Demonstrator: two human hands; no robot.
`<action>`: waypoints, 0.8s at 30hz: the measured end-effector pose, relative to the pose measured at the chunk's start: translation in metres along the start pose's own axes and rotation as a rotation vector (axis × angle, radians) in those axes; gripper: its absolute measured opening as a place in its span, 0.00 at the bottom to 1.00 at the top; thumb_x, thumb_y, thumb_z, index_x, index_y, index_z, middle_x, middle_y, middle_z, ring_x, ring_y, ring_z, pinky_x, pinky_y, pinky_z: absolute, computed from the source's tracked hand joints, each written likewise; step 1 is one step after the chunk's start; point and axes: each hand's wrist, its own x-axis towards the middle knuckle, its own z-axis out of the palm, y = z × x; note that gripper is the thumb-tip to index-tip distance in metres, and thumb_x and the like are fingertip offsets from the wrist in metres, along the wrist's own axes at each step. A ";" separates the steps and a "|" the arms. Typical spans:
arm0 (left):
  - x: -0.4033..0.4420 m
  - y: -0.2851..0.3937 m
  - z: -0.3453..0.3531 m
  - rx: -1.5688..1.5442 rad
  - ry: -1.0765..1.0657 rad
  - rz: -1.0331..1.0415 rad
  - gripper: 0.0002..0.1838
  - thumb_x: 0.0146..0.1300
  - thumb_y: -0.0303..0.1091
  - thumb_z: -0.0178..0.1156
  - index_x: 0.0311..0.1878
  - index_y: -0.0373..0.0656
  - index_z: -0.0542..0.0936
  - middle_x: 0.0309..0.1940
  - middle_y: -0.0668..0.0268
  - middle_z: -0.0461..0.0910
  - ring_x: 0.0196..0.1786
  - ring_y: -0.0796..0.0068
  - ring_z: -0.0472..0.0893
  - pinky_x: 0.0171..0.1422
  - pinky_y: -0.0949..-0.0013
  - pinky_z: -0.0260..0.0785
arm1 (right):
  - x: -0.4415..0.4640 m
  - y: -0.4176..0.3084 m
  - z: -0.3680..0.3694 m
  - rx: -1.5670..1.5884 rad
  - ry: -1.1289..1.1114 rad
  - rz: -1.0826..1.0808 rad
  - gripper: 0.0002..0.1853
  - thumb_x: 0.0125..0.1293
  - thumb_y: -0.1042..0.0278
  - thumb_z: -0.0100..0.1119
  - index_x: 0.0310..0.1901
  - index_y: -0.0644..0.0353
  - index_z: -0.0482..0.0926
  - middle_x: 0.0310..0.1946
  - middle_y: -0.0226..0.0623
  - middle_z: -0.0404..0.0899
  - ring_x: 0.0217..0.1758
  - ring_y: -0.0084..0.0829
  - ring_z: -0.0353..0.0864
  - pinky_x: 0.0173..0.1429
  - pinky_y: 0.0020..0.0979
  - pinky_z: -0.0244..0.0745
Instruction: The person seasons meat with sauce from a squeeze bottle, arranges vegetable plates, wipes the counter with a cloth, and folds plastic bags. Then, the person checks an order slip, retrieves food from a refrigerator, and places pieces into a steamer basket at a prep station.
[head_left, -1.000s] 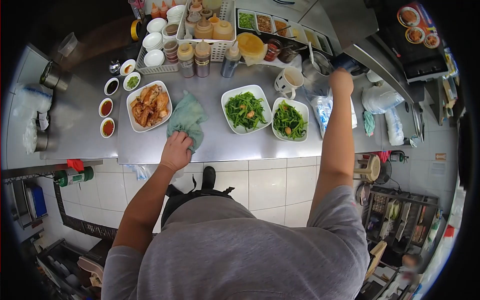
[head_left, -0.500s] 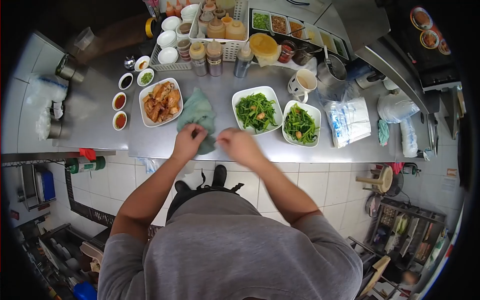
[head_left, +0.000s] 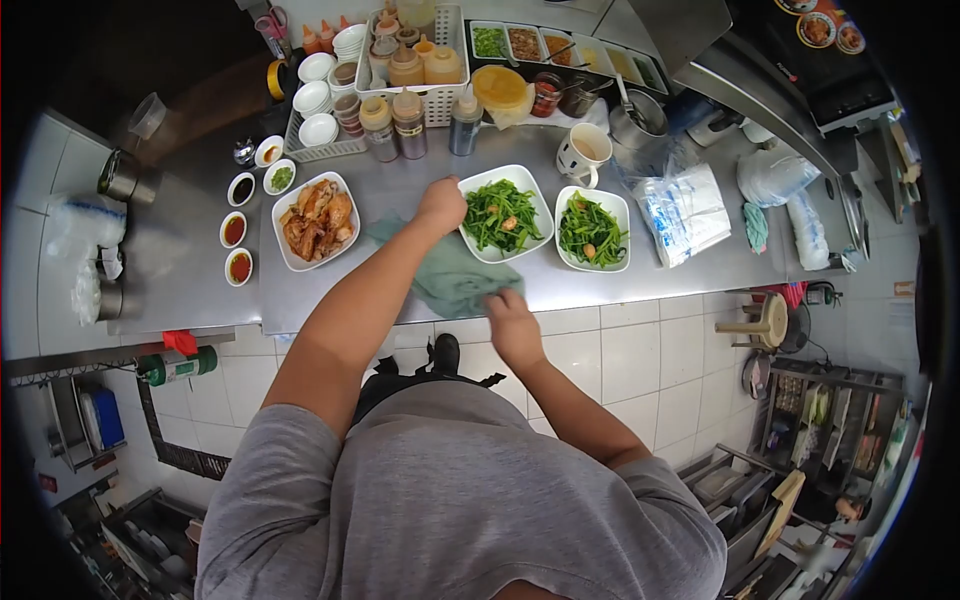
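My left hand [head_left: 442,205] is closed at the left rim of a square white bowl of cooked greens [head_left: 508,217]. In my right hand [head_left: 513,325] is the corner of a green cloth [head_left: 455,278], pinched at the counter's front edge. The cloth lies spread and wrinkled below that bowl, partly under my left forearm. A second bowl of greens [head_left: 593,228] stands to the right. On the left, a white bowl holds browned chicken pieces [head_left: 317,222].
Small sauce dishes [head_left: 233,230] line the left side. Squeeze bottles [head_left: 410,122], a white basket [head_left: 440,108] and topping trays [head_left: 525,45] stand at the back. A mug [head_left: 584,153] and white plastic bags [head_left: 684,215] sit rightward on the steel counter [head_left: 190,270].
My left hand has left the cloth and reached up to the rim of the bowl of greens. My right hand has taken the cloth's corner, and the cloth now spreads further right.
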 end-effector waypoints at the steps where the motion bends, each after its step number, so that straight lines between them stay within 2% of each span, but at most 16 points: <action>1: -0.004 -0.001 -0.005 0.002 0.021 0.007 0.15 0.55 0.22 0.49 0.45 0.35 0.78 0.40 0.43 0.80 0.47 0.43 0.79 0.51 0.53 0.71 | 0.001 0.004 -0.003 -0.009 0.002 0.005 0.12 0.56 0.76 0.51 0.44 0.59 0.74 0.44 0.43 0.72 0.47 0.47 0.74 0.46 0.44 0.75; 3: -0.016 0.004 -0.032 -0.015 0.052 0.001 0.13 0.57 0.24 0.50 0.44 0.35 0.78 0.39 0.43 0.80 0.46 0.44 0.79 0.51 0.52 0.71 | 0.012 0.010 -0.008 -0.066 0.034 0.236 0.11 0.59 0.75 0.50 0.44 0.60 0.74 0.44 0.45 0.72 0.47 0.50 0.75 0.46 0.46 0.75; 6: -0.041 0.004 -0.081 0.034 0.152 0.044 0.11 0.60 0.26 0.50 0.44 0.35 0.78 0.37 0.43 0.80 0.45 0.44 0.79 0.50 0.51 0.70 | 0.061 0.019 0.001 -0.114 0.105 0.303 0.10 0.60 0.74 0.50 0.44 0.62 0.74 0.44 0.50 0.71 0.45 0.51 0.76 0.46 0.47 0.75; 8: -0.064 0.001 -0.106 0.068 0.190 0.106 0.11 0.64 0.28 0.49 0.44 0.36 0.78 0.36 0.43 0.80 0.44 0.45 0.79 0.49 0.50 0.70 | 0.103 0.036 0.010 -0.092 0.176 0.338 0.11 0.64 0.72 0.46 0.46 0.63 0.74 0.44 0.52 0.72 0.42 0.52 0.77 0.47 0.46 0.75; 9: -0.073 -0.003 -0.110 0.074 0.199 0.095 0.11 0.64 0.28 0.49 0.44 0.36 0.78 0.36 0.43 0.80 0.44 0.45 0.79 0.49 0.50 0.70 | 0.125 0.042 0.009 -0.223 0.138 0.323 0.13 0.65 0.70 0.44 0.46 0.61 0.76 0.43 0.51 0.74 0.42 0.51 0.78 0.48 0.46 0.75; 10: -0.083 -0.009 -0.113 0.123 0.144 0.065 0.11 0.64 0.28 0.49 0.45 0.36 0.78 0.36 0.43 0.80 0.43 0.44 0.79 0.49 0.49 0.70 | 0.145 0.058 0.011 -0.251 0.134 0.342 0.11 0.63 0.68 0.48 0.41 0.59 0.80 0.39 0.49 0.75 0.41 0.49 0.79 0.46 0.47 0.74; 11: -0.094 -0.015 -0.116 0.170 0.090 0.029 0.11 0.64 0.28 0.49 0.45 0.36 0.78 0.36 0.43 0.80 0.43 0.44 0.79 0.49 0.49 0.69 | 0.163 0.067 -0.001 -0.413 0.043 0.171 0.10 0.59 0.64 0.54 0.37 0.57 0.84 0.37 0.46 0.77 0.40 0.47 0.78 0.44 0.46 0.71; 13: -0.108 -0.040 -0.102 0.209 0.103 0.018 0.12 0.62 0.27 0.50 0.46 0.36 0.77 0.34 0.44 0.80 0.41 0.46 0.80 0.48 0.50 0.70 | 0.177 0.028 -0.044 -0.327 0.431 0.072 0.06 0.50 0.68 0.64 0.29 0.58 0.82 0.33 0.42 0.78 0.39 0.45 0.76 0.44 0.45 0.70; 16: -0.118 -0.071 -0.081 0.180 0.016 0.020 0.12 0.64 0.30 0.52 0.49 0.40 0.78 0.34 0.43 0.80 0.41 0.44 0.80 0.45 0.50 0.71 | 0.189 -0.004 -0.037 -0.184 0.364 -0.065 0.05 0.48 0.70 0.66 0.26 0.60 0.80 0.31 0.43 0.78 0.39 0.47 0.77 0.45 0.44 0.71; 18: -0.116 -0.081 -0.068 0.112 -0.043 0.064 0.11 0.64 0.30 0.52 0.47 0.39 0.78 0.35 0.43 0.80 0.40 0.44 0.80 0.46 0.50 0.70 | 0.193 -0.017 -0.009 0.010 -0.002 -0.261 0.06 0.48 0.71 0.65 0.26 0.61 0.79 0.31 0.45 0.78 0.38 0.47 0.78 0.45 0.42 0.72; 20: -0.114 -0.083 -0.062 0.129 -0.043 0.083 0.11 0.64 0.30 0.52 0.47 0.39 0.78 0.34 0.43 0.80 0.40 0.44 0.79 0.46 0.50 0.70 | 0.198 -0.033 0.008 0.132 -0.213 -0.319 0.05 0.49 0.72 0.64 0.28 0.62 0.80 0.31 0.46 0.79 0.38 0.46 0.79 0.44 0.41 0.73; 21: -0.113 -0.082 -0.062 0.150 -0.047 0.100 0.11 0.64 0.29 0.52 0.46 0.38 0.77 0.34 0.43 0.80 0.40 0.43 0.79 0.46 0.49 0.69 | 0.201 -0.041 0.012 0.132 -0.215 -0.325 0.05 0.49 0.72 0.64 0.28 0.62 0.80 0.31 0.46 0.79 0.38 0.46 0.79 0.44 0.41 0.73; 23: -0.111 -0.083 -0.062 0.133 -0.065 0.083 0.10 0.63 0.29 0.52 0.45 0.36 0.77 0.33 0.43 0.79 0.40 0.43 0.79 0.47 0.49 0.69 | 0.200 -0.051 0.019 0.252 -0.425 -0.400 0.04 0.50 0.74 0.62 0.29 0.62 0.81 0.30 0.44 0.80 0.37 0.45 0.79 0.43 0.40 0.74; 24: -0.109 -0.082 -0.062 0.149 -0.065 0.086 0.11 0.63 0.29 0.52 0.45 0.35 0.76 0.33 0.43 0.79 0.40 0.42 0.79 0.47 0.49 0.69 | 0.200 -0.051 0.027 0.216 -0.484 -0.407 0.04 0.50 0.77 0.59 0.29 0.60 0.82 0.27 0.43 0.81 0.34 0.45 0.80 0.40 0.39 0.74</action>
